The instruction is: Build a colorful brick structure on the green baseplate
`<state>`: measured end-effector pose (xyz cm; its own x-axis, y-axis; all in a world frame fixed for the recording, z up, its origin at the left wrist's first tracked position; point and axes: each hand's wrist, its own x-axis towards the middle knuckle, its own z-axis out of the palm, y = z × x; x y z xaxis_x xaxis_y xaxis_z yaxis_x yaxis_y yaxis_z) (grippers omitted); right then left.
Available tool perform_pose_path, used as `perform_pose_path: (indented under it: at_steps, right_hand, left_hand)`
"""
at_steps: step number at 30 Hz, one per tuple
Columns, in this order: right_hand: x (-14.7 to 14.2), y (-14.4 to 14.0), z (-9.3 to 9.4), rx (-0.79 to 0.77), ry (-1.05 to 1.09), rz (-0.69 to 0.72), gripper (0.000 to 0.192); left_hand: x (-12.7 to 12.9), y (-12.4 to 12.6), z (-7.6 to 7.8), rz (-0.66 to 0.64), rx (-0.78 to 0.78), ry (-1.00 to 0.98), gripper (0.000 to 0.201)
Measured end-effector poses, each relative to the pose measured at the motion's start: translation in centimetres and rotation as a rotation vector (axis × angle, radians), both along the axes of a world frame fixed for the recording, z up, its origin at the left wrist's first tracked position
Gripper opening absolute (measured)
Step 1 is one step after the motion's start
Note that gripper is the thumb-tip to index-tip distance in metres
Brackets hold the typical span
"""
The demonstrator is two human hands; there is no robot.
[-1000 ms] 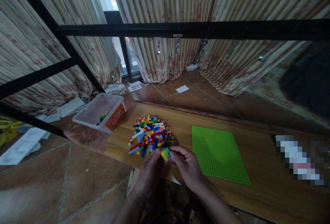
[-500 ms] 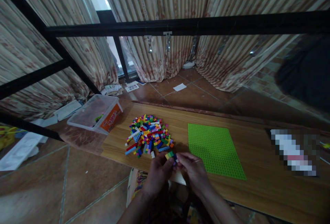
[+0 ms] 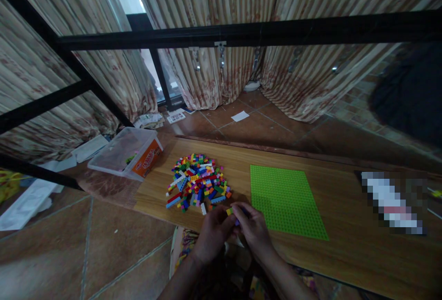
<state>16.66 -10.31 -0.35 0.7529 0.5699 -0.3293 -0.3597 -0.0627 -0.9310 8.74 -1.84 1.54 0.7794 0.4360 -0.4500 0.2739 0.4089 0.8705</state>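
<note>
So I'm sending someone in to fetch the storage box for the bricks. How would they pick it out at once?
Start at the long wooden board lying on the tiled floor, and find the heap of small multicoloured plastic bricks near its left end. Just beyond that end sits a clear plastic tub, tilted. Its orange label on the side facing the heap sets it apart from the white papers around it.

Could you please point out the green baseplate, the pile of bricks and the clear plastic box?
green baseplate (image 3: 286, 201): head view, centre of studded face.
pile of bricks (image 3: 197, 184): head view, middle of heap.
clear plastic box (image 3: 117, 152): head view, translucent lid.
</note>
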Motion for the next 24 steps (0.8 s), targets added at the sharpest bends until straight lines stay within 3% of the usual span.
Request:
perform_pose_path:
  at_steps: [7, 17, 24]
  right_hand:
    - [-0.6, 0.0, -0.2, 0.004, 0.087, -0.063, 0.041]
    - [-0.9, 0.7, -0.1, -0.128, -0.204, -0.108, 0.045]
    - [-0.8, 0.7, -0.4, -0.152, -0.222, -0.122, 0.046]
  left_hand:
    - [0.5, -0.5, -0.4, 0.062, -0.088, -0.043, 0.039]
    - [0.8, -1.3, -1.9, 0.233, -0.189, -0.096, 0.042]
    - [0.6, -1.9, -2.2, 0.286, -0.221, -0.088, 0.040]
